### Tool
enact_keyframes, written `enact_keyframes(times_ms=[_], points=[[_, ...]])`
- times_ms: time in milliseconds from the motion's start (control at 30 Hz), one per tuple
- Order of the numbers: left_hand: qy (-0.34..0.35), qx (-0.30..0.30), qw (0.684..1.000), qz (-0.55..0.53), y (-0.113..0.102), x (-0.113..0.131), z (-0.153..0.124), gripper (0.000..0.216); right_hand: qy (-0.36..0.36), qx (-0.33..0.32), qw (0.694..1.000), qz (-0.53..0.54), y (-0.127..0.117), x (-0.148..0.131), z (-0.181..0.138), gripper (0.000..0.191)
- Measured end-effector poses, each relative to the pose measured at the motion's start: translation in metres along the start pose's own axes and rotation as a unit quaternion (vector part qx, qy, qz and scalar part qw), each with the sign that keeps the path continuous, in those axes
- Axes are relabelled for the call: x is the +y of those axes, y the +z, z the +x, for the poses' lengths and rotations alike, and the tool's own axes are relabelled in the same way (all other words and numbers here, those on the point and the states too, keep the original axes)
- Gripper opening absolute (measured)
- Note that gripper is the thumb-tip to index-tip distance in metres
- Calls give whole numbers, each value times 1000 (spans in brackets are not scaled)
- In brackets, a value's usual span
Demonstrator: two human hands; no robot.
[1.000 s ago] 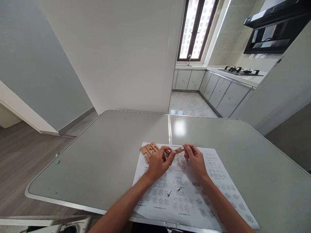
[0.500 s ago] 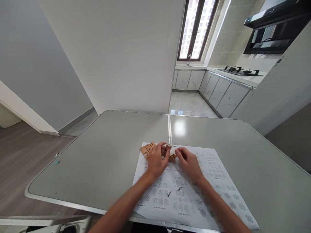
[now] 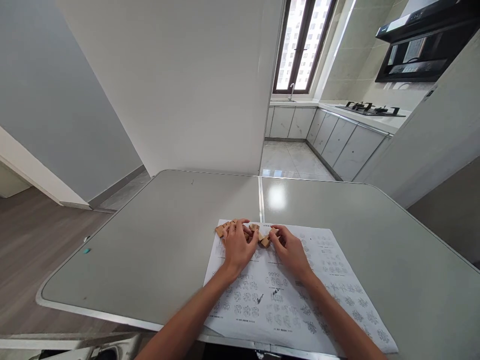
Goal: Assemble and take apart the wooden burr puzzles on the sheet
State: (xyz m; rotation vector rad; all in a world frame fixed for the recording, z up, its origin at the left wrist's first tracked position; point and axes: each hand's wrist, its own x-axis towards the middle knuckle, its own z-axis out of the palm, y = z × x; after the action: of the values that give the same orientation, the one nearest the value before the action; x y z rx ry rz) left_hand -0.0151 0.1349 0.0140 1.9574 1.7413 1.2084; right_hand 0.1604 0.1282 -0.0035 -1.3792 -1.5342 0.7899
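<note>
The left hand [image 3: 238, 248] partly hides the tan, notched wooden pieces [image 3: 220, 231]; whether the right hand [image 3: 292, 253] grips the small tan wooden block [image 3: 265, 242] is unclear. Print on the white paper sheet [image 3: 292, 339] is too small to read. The bottom edge crops both bare forearms [image 3: 335, 312].

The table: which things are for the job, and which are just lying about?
For the job:
wooden pieces, at the left hand and right hand
printed sheet, probably, underneath

Just lying about, it seems:
small teal bit, off left
small white bit, near it
</note>
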Motion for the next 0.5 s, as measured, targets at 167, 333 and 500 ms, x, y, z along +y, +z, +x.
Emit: enact_keyframes(times_ms=[167, 333, 500], points=[[5, -7, 1000, 7, 0, -1, -1, 19, -1, 4, 1000, -4, 1, 2, 0, 53], [6, -9, 1000, 8, -1, 1, -1, 18, -4, 1, 1000, -10, 0, 2, -1, 51], [35, 5, 999, 35, -1, 0, -2, 20, -10, 0, 1000, -13, 0, 2, 0, 51]])
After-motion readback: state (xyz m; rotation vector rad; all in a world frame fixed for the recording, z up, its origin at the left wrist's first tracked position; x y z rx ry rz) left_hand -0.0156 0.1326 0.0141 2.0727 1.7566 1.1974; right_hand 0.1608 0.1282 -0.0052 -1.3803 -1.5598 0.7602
